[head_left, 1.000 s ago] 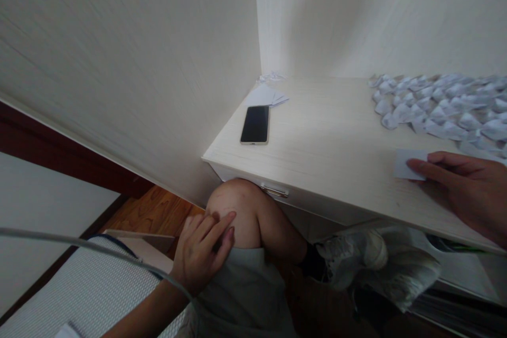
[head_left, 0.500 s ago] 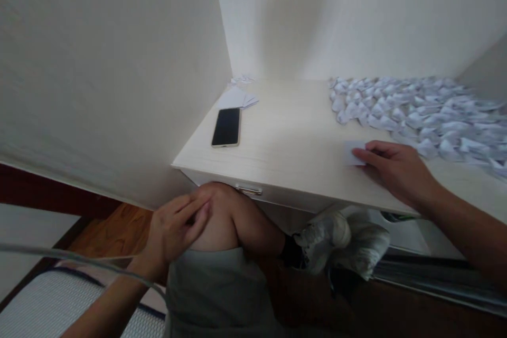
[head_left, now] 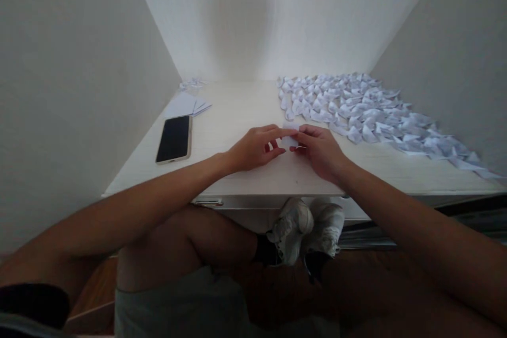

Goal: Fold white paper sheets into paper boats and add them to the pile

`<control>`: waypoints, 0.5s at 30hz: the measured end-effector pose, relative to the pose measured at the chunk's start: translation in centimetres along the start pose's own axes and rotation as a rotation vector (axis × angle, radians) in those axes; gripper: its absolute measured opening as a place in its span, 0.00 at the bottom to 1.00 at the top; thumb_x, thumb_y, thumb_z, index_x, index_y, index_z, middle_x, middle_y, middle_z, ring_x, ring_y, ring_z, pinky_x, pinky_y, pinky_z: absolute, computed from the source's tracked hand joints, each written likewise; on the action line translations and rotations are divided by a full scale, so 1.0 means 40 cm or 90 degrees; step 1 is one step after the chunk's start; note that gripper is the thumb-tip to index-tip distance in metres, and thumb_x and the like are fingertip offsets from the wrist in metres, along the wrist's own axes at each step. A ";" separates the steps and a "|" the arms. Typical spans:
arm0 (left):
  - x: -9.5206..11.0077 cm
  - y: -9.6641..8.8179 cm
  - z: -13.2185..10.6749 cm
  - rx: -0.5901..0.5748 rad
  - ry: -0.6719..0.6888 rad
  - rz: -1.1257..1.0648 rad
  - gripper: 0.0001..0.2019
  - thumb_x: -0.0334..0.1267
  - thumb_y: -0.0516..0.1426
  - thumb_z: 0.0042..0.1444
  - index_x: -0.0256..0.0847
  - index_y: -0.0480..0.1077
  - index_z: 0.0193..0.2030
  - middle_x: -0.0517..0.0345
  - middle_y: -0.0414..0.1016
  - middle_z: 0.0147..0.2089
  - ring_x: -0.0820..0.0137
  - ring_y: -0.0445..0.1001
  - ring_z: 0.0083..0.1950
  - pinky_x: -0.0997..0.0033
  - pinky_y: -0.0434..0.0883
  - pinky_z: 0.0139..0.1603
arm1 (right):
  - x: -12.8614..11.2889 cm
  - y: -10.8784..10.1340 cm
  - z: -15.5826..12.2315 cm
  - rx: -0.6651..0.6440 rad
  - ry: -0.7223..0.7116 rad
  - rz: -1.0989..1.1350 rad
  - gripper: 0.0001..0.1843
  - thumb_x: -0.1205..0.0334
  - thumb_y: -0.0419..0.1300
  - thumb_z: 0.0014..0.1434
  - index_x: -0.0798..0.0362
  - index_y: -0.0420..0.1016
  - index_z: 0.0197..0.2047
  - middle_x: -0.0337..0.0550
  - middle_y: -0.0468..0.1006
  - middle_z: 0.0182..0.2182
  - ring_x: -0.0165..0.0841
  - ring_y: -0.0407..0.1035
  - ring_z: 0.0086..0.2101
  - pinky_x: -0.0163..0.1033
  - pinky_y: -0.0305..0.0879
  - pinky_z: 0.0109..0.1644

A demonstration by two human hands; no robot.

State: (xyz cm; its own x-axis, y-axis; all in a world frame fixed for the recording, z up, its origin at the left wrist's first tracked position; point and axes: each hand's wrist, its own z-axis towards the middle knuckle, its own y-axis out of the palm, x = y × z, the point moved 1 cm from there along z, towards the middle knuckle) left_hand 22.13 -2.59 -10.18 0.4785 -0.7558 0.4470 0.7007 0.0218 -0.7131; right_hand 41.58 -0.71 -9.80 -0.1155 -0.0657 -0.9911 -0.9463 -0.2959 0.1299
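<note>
Both of my hands meet at the middle of a pale wooden desk. My left hand and my right hand each pinch an edge of one small white paper slip, which lies low over the desk surface between their fingertips. Much of the slip is hidden by my fingers. A large spread of folded white paper pieces covers the desk to the right of my hands.
A black phone lies face up at the desk's left side, with a few flat white paper slips behind it. Walls close in the desk on the left, back and right. My knees and white shoes are under the desk's front edge.
My left hand has risen from my knee to the desk and taken hold of the slip. My right hand slid the slip left to the desk's middle. The view swung right.
</note>
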 end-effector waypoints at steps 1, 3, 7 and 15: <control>-0.014 0.014 0.006 0.016 0.004 -0.018 0.21 0.30 0.62 0.63 0.40 0.72 0.63 0.57 0.79 0.43 0.77 0.78 0.34 0.78 0.78 0.36 | 0.002 0.000 0.004 0.004 0.007 0.022 0.19 0.51 0.77 0.41 0.51 0.74 0.26 0.36 0.73 0.26 0.28 0.68 0.27 0.35 0.63 0.31; -0.031 0.027 0.008 0.051 0.013 -0.046 0.19 0.33 0.63 0.64 0.41 0.74 0.62 0.56 0.80 0.42 0.76 0.79 0.36 0.77 0.80 0.38 | 0.008 -0.001 0.014 0.000 0.026 0.052 0.19 0.52 0.78 0.40 0.52 0.75 0.26 0.36 0.73 0.27 0.27 0.67 0.27 0.35 0.63 0.31; -0.043 0.017 0.004 0.148 0.022 -0.093 0.11 0.35 0.65 0.63 0.40 0.80 0.51 0.53 0.82 0.46 0.76 0.81 0.36 0.76 0.82 0.36 | 0.018 -0.006 0.040 -0.031 0.058 0.103 0.20 0.52 0.79 0.43 0.52 0.75 0.26 0.36 0.74 0.27 0.28 0.69 0.28 0.36 0.67 0.32; -0.054 -0.014 0.010 0.160 0.043 -0.065 0.08 0.36 0.66 0.61 0.40 0.83 0.47 0.50 0.85 0.45 0.72 0.84 0.38 0.74 0.83 0.38 | 0.019 -0.010 0.060 -0.099 0.077 0.086 0.18 0.49 0.76 0.49 0.55 0.80 0.29 0.39 0.76 0.25 0.27 0.68 0.24 0.34 0.61 0.26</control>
State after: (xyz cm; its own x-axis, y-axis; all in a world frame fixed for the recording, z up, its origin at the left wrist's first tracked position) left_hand 20.91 -0.71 -10.55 0.3685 -0.8040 0.4666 0.8566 0.0986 -0.5065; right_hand 41.16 1.63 -10.67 -0.1925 -0.2255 -0.9551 -0.8660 -0.4187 0.2734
